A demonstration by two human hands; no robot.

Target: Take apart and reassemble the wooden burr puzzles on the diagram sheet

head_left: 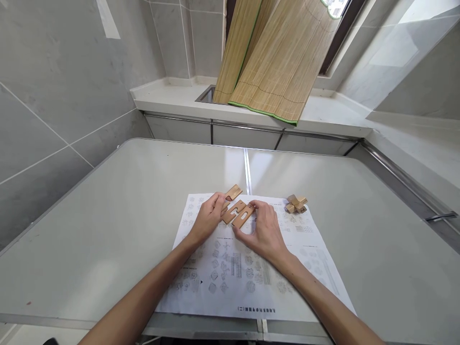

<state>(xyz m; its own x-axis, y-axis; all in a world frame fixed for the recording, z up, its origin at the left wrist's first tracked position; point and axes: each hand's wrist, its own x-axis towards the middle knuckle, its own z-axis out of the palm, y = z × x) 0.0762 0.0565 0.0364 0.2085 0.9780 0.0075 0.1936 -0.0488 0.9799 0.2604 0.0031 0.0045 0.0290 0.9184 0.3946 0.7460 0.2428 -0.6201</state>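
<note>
Flat wooden puzzle pieces lie close together over a printed sheet. My right hand (pixel 266 230) grips a slotted wooden puzzle piece (pixel 243 216) by its two ends, between thumb and forefinger. Just left of it is a wooden piece with a hooked cut-out (pixel 233 212). My left hand (pixel 208 216) is closed at the left of the group, its fingers on a wooden puzzle piece (pixel 225 206) that they partly cover. Beyond the left fingertips rests a notched wooden piece (pixel 234 192). To the right sits an assembled wooden burr puzzle (pixel 296 204).
The printed sheet (pixel 230 302), covered in small puzzle diagrams, lies on a pale folding table (pixel 108 230) with a metal seam (pixel 247 167). Behind the table runs a white ledge (pixel 172 98), where a bamboo mat (pixel 273 62) leans by the window. Grey tiled walls (pixel 72 72) stand around.
</note>
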